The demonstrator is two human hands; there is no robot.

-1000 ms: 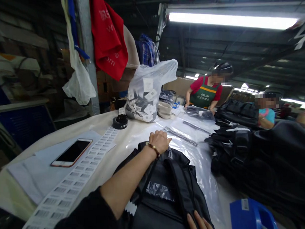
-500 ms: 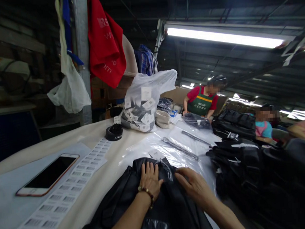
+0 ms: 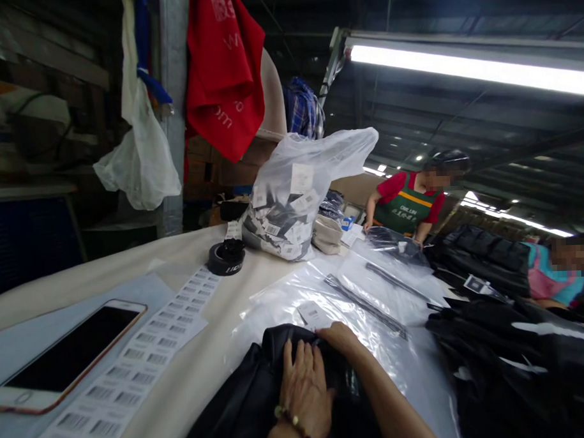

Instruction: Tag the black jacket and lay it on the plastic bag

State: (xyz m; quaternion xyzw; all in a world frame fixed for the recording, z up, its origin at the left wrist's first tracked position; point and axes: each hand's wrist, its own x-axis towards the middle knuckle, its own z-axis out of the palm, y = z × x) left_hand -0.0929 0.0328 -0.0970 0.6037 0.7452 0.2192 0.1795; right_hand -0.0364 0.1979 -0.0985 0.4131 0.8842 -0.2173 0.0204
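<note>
Two hands on black bag (image 3: 260, 399), near bench (image 3: 201, 369) edge. Your left hand (image 3: 305, 391) lies flat, grip released, pinning bag down. Your right hand (image 3: 341, 338) curls over bag's far edge beside clear sleeve (image 3: 371, 305); its grip cannot tell. Phone (image 3: 62, 355) and labels (image 3: 147, 345) sit left, clear of work.

A cream table (image 3: 201, 369) carried a phone (image 3: 62, 358) on paper, barcode label sheets (image 3: 134, 371), a tape roll (image 3: 226, 258), clear plastic bags (image 3: 371, 286) and a black backpack (image 3: 250, 399).
</note>
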